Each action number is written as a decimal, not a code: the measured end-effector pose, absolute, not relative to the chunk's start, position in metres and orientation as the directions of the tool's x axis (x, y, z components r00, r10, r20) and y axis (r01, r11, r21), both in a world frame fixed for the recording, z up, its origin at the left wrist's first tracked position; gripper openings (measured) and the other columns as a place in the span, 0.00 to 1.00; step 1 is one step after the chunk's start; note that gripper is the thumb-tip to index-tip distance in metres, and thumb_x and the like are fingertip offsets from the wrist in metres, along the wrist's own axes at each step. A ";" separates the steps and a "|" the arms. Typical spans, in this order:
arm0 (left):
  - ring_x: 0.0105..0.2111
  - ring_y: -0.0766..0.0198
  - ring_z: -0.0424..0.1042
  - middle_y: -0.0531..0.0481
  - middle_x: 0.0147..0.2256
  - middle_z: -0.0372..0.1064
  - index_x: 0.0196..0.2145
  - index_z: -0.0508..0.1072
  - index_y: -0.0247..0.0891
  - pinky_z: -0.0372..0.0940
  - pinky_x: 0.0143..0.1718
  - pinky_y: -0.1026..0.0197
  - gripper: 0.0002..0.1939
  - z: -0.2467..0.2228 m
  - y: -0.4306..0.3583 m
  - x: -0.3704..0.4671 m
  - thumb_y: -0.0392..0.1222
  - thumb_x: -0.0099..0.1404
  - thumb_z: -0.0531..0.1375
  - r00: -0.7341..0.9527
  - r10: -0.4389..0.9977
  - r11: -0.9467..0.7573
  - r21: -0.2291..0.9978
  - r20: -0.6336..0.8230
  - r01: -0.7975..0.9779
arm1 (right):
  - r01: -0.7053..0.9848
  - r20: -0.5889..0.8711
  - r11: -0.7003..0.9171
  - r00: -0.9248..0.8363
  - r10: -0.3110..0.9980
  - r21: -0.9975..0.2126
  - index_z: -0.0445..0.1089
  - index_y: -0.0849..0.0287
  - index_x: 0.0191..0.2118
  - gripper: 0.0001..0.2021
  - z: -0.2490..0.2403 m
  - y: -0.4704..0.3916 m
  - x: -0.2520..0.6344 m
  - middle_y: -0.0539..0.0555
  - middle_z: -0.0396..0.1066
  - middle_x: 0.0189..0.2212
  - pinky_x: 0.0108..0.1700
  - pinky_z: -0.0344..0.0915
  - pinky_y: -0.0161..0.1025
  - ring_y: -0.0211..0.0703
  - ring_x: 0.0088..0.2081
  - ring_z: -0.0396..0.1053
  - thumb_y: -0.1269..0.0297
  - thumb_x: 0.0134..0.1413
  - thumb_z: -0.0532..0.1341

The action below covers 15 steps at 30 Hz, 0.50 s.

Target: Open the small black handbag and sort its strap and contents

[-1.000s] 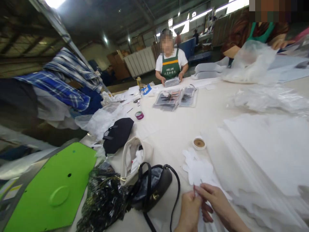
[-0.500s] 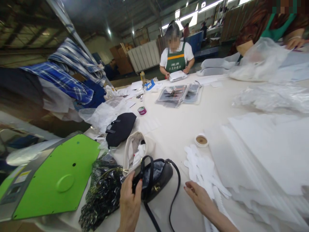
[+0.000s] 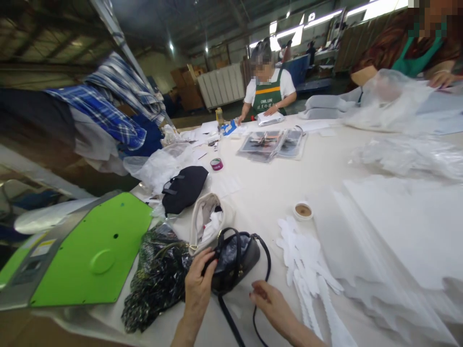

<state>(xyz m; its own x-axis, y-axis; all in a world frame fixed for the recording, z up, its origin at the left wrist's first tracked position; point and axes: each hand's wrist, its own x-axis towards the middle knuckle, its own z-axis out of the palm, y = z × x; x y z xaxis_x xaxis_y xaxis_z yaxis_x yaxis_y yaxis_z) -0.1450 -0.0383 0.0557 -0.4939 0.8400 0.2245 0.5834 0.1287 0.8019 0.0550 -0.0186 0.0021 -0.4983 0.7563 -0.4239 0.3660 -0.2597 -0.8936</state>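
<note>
A small black handbag [image 3: 249, 262] lies on the table in front of me, its top open on a grey, shiny lining and its two handles standing up. My left hand [image 3: 199, 275] grips the bag's left end between thumb and fingers. Close to the bag's long black strap [image 3: 266, 255], my right hand [image 3: 269, 301] hovers with loosely bent fingers and holds nothing that I can see. Behind the handbag stands a cream bag [image 3: 195, 221] with white stuffing inside. White gloves [image 3: 304, 255] lie to the right of my right hand.
Crumpled black plastic [image 3: 155, 279] and a green-topped machine [image 3: 94, 255] are at left. A black bag [image 3: 186, 190], purple tape roll [image 3: 216, 164] and small round tub [image 3: 303, 211] lie farther back. White sheets [image 3: 405, 226] cover the right. Two co-workers stand across the table.
My right hand has moved left, closer to the handbag and its strap. My left hand stays at the bag's left end. The co-worker opposite has reached one hand sideways across the table.
</note>
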 end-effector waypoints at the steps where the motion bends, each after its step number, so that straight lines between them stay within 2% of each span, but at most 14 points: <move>1: 0.45 0.53 0.68 0.42 0.42 0.71 0.32 0.74 0.39 0.61 0.50 0.48 0.11 0.059 -0.037 -0.145 0.47 0.55 0.58 -0.485 0.851 0.131 0.814 0.200 0.565 | 0.330 -0.407 -0.266 -0.507 0.760 -0.906 0.68 0.66 0.40 0.19 0.008 -0.013 0.051 0.60 0.72 0.34 0.39 0.60 0.40 0.47 0.36 0.67 0.58 0.44 0.54; 5: 0.46 0.52 0.67 0.41 0.44 0.70 0.27 0.72 0.38 0.57 0.52 0.47 0.07 0.068 -0.031 -0.145 0.43 0.53 0.57 -0.444 0.890 0.157 0.840 0.108 0.519 | 0.177 -0.374 -0.335 -0.569 0.732 -0.925 0.70 0.62 0.37 0.21 0.031 0.002 0.030 0.55 0.72 0.35 0.39 0.61 0.38 0.46 0.38 0.66 0.52 0.37 0.60; 9: 0.47 0.52 0.66 0.41 0.44 0.69 0.28 0.72 0.38 0.55 0.53 0.48 0.07 0.074 -0.026 -0.147 0.42 0.50 0.58 -0.410 0.910 0.164 0.855 0.062 0.492 | 0.136 -0.453 -0.455 -0.533 0.715 -0.880 0.69 0.62 0.32 0.19 0.041 0.001 0.016 0.53 0.71 0.28 0.34 0.59 0.38 0.43 0.32 0.66 0.50 0.40 0.56; 12: 0.44 0.51 0.67 0.43 0.39 0.71 0.23 0.72 0.39 0.56 0.51 0.47 0.05 0.080 -0.022 -0.146 0.38 0.43 0.62 -0.402 0.914 0.161 0.871 0.046 0.464 | 0.097 -0.423 -0.434 -0.487 0.764 -0.896 0.65 0.61 0.25 0.13 0.045 -0.001 0.025 0.50 0.67 0.23 0.33 0.58 0.37 0.39 0.29 0.63 0.55 0.40 0.56; 15: 0.44 0.52 0.66 0.45 0.39 0.71 0.17 0.68 0.39 0.55 0.52 0.49 0.05 0.084 -0.015 -0.142 0.35 0.41 0.63 -0.424 0.904 0.117 0.919 0.059 0.377 | 0.045 -0.350 -0.368 -0.430 0.832 -0.929 0.59 0.59 0.25 0.10 0.057 0.008 0.045 0.46 0.59 0.19 0.30 0.58 0.35 0.36 0.25 0.58 0.56 0.43 0.53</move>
